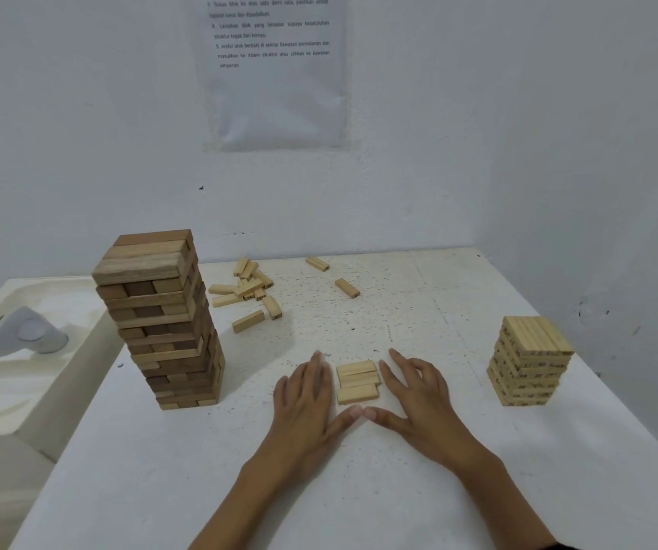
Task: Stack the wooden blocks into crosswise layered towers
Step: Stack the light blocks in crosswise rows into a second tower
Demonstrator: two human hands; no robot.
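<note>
Blocks [358, 381]: 3 side by side between 2 hands [303, 402] [418, 394]; 2 towers [161, 319] [529, 361].

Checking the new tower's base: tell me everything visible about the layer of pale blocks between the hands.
The layer of three pale wooden blocks lies flat on the speckled white table, long sides together, a rough square one block high. The nearest block sits slightly skewed. The left hand and right hand flank its ends with straight fingers, thumb tips meeting in front; actual contact with the wood is unclear.
</note>
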